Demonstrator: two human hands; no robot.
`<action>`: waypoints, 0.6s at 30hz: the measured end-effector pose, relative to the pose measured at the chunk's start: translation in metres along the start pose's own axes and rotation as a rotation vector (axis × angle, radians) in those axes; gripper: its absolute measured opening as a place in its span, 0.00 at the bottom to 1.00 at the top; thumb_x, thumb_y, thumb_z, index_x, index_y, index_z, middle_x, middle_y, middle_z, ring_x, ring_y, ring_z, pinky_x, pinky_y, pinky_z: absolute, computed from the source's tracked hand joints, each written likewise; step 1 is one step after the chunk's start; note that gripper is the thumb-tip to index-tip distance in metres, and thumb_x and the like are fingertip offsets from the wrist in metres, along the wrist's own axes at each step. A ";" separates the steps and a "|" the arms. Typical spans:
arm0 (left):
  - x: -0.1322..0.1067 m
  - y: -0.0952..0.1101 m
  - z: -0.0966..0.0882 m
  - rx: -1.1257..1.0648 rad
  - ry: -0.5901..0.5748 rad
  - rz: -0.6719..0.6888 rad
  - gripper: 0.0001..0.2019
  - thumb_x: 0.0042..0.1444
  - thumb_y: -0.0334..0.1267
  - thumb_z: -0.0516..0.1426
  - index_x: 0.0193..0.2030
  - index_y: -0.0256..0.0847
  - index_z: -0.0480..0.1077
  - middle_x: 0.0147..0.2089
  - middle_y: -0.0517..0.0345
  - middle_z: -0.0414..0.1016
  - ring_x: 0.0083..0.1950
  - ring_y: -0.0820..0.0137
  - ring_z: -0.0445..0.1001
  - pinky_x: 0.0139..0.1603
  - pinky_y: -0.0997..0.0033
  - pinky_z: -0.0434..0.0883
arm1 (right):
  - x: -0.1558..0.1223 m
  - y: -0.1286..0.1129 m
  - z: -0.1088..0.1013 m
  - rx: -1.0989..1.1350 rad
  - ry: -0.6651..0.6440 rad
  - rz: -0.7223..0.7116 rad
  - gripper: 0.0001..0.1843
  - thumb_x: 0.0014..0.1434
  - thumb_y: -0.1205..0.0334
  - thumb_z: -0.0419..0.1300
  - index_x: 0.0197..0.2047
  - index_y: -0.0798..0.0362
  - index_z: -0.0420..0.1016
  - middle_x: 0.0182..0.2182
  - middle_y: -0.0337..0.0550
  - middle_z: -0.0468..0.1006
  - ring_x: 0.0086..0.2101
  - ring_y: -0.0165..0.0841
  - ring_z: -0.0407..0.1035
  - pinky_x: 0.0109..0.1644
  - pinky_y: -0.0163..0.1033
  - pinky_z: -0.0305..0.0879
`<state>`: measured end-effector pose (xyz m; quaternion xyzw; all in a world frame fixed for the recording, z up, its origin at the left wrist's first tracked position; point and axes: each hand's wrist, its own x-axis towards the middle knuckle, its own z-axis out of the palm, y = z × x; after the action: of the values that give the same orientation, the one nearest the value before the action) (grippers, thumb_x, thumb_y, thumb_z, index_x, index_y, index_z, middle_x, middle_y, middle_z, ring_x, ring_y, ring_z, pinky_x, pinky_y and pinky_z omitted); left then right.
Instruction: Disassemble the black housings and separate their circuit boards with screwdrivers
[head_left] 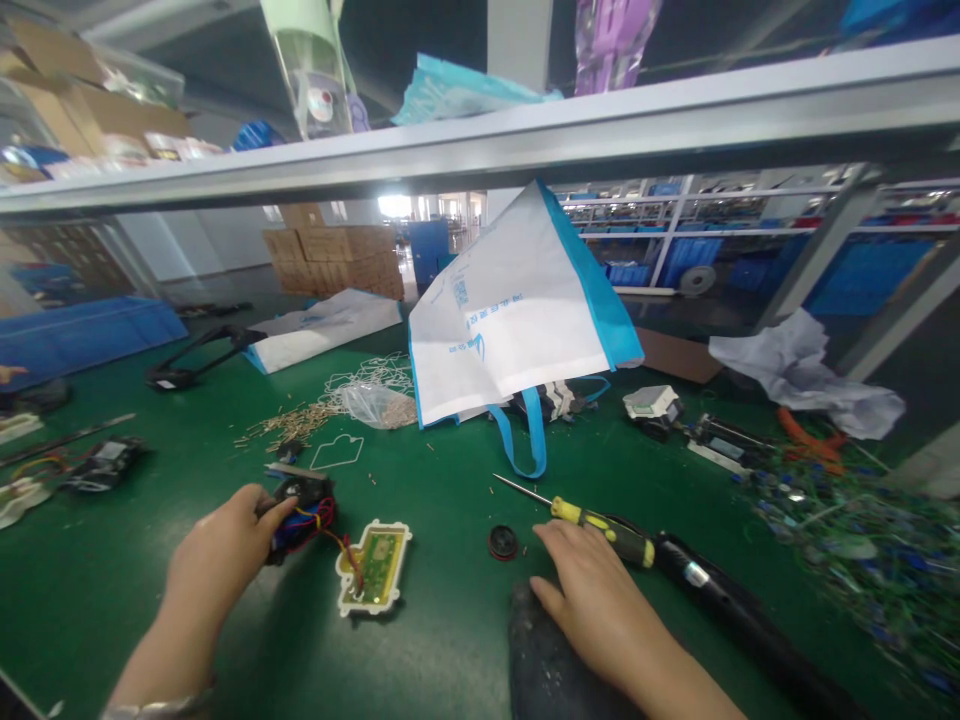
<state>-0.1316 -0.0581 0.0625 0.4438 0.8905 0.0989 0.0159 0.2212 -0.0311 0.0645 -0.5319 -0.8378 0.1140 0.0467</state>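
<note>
My left hand (229, 540) is closed on a black plastic housing (306, 490) with red, yellow and blue wires. Those wires run to a green circuit board (381, 560) in a white plastic cover lying on the table. My right hand (589, 590) has its fingers stretched out over a dark, dusty object (544, 660) whose kind I cannot make out. Just beyond its fingertips lies a yellow and black screwdriver (600, 525), its blade pointing left. A small round black part (502, 542) sits left of the fingers.
A white and blue bag (502, 310) stands mid-table behind loose screws (300, 425) and a plastic bag (375, 403). Right are a long black electric tool (720, 590) and a heap of wire scraps (840, 550). A shelf (480, 145) crosses overhead.
</note>
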 end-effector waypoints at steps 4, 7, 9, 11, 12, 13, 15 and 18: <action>0.013 -0.032 -0.006 0.091 -0.005 -0.149 0.18 0.55 0.54 0.44 0.26 0.43 0.61 0.19 0.61 0.62 0.28 0.63 0.69 0.24 0.73 0.61 | 0.001 0.010 -0.006 -0.064 0.031 0.013 0.16 0.54 0.69 0.55 0.48 0.59 0.70 0.44 0.52 0.71 0.48 0.42 0.62 0.56 0.49 0.52; 0.019 -0.047 -0.009 0.100 0.018 -0.204 0.20 0.55 0.56 0.43 0.26 0.42 0.60 0.17 0.61 0.60 0.30 0.60 0.70 0.23 0.73 0.62 | 0.002 0.022 -0.014 -0.139 0.065 0.064 0.16 0.55 0.72 0.52 0.46 0.59 0.71 0.42 0.51 0.71 0.45 0.42 0.63 0.56 0.51 0.49; 0.023 -0.053 -0.008 0.114 0.029 -0.244 0.20 0.55 0.55 0.42 0.25 0.42 0.60 0.16 0.61 0.58 0.31 0.59 0.71 0.21 0.73 0.62 | 0.003 0.031 -0.019 -0.189 0.074 0.103 0.15 0.55 0.73 0.50 0.44 0.59 0.71 0.39 0.51 0.71 0.44 0.43 0.64 0.53 0.51 0.51; 0.027 -0.057 -0.004 0.129 0.028 -0.305 0.18 0.55 0.52 0.42 0.26 0.42 0.60 0.16 0.61 0.56 0.30 0.58 0.71 0.20 0.73 0.62 | 0.005 0.040 -0.023 -0.231 0.060 0.143 0.13 0.54 0.73 0.51 0.41 0.59 0.72 0.37 0.51 0.72 0.42 0.43 0.65 0.49 0.49 0.53; 0.029 -0.059 -0.002 0.121 0.030 -0.320 0.16 0.54 0.51 0.43 0.28 0.42 0.61 0.16 0.61 0.56 0.29 0.58 0.72 0.19 0.73 0.63 | 0.007 0.044 -0.024 -0.249 0.047 0.163 0.13 0.54 0.72 0.51 0.40 0.59 0.73 0.37 0.52 0.72 0.42 0.44 0.65 0.47 0.48 0.55; 0.030 -0.060 0.001 0.107 0.054 -0.330 0.14 0.53 0.50 0.45 0.30 0.42 0.61 0.18 0.60 0.59 0.29 0.57 0.72 0.18 0.71 0.64 | 0.008 0.047 -0.025 -0.264 0.031 0.181 0.12 0.54 0.72 0.52 0.40 0.59 0.73 0.36 0.52 0.72 0.41 0.44 0.66 0.46 0.47 0.56; 0.030 -0.058 0.007 0.090 0.191 -0.305 0.15 0.50 0.51 0.48 0.35 0.42 0.62 0.25 0.57 0.66 0.34 0.55 0.73 0.21 0.66 0.68 | 0.009 0.053 -0.025 -0.284 -0.004 0.207 0.11 0.53 0.72 0.53 0.39 0.58 0.73 0.36 0.52 0.72 0.40 0.45 0.67 0.43 0.46 0.57; 0.022 -0.038 0.015 0.074 0.451 -0.169 0.19 0.49 0.49 0.50 0.40 0.36 0.65 0.38 0.45 0.72 0.43 0.50 0.71 0.34 0.54 0.72 | 0.010 0.058 -0.024 -0.295 -0.056 0.226 0.13 0.52 0.72 0.55 0.41 0.57 0.72 0.37 0.51 0.73 0.41 0.44 0.67 0.43 0.45 0.58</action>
<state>-0.1731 -0.0602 0.0418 0.3347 0.9085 0.1612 -0.1912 0.2732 0.0049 0.0736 -0.6202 -0.7814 0.0092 -0.0683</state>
